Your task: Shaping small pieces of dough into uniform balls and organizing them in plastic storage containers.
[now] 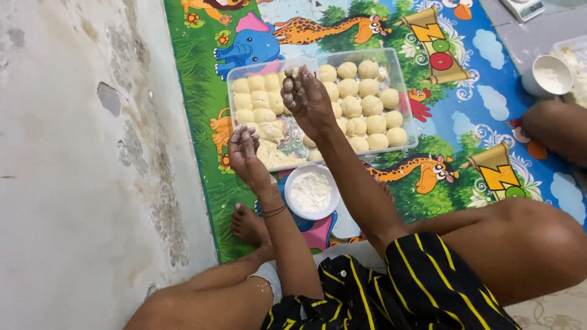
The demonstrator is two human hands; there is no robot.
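A clear plastic tray (408,101) lies on a colourful animal-print mat (465,116), filled with several rows of round pale dough balls (367,107). A rough lump of dough (272,153) sits at the tray's near left corner. My right hand (307,101) hovers over the middle of the tray, back towards me and fingers curled; what it holds is hidden. My left hand (244,150), dusted with flour and with fingers apart, is at the tray's near left edge beside the lump and holds nothing visible.
A white bowl of flour (312,191) stands just in front of the tray between my arms. My bare foot (247,225) rests on the mat's edge. A stained grey wall (92,165) runs along the left. Another person's knee (559,125) and a white cup (548,76) are at right.
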